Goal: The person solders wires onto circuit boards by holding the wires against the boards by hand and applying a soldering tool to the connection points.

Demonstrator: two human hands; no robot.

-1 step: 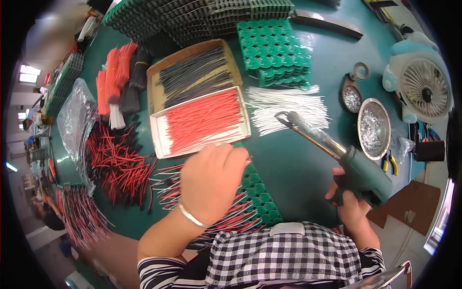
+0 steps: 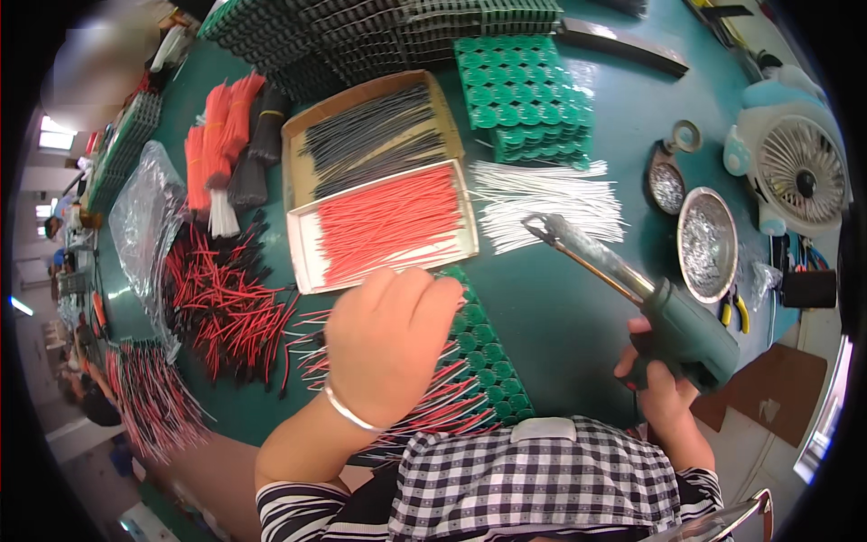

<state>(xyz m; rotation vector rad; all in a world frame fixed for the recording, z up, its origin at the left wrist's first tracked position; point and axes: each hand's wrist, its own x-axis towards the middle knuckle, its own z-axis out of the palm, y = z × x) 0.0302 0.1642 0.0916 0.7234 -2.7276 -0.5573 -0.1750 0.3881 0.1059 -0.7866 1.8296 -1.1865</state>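
Observation:
My left hand (image 2: 384, 348), with a white bracelet on its wrist, is closed in a pinch above the upper end of a green circuit-board panel (image 2: 497, 366). What its fingertips hold is hidden. Red and white wires (image 2: 452, 397) fan out from the panel, passing beneath this hand. My right hand (image 2: 664, 384) wraps around the handle of a dark green soldering gun (image 2: 686, 334). Its long metal tip points up and left, over the near edge of a bundle of loose white wires (image 2: 551, 203). Just beyond my left hand, cut red wires (image 2: 388, 221) fill a shallow white box.
Black wires (image 2: 370, 126) lie in a cardboard tray. Stacked green panels (image 2: 519, 90) stand behind the white wires. On the right are a metal bowl (image 2: 707, 244) of silvery bits, a small fan (image 2: 799, 172) and yellow-handled pliers (image 2: 736, 309). Red-and-black wires (image 2: 226, 307) pile up left.
My left hand has shifted slightly left, away from the panel. The whole view has moved a little. My right hand keeps its grip on the soldering gun.

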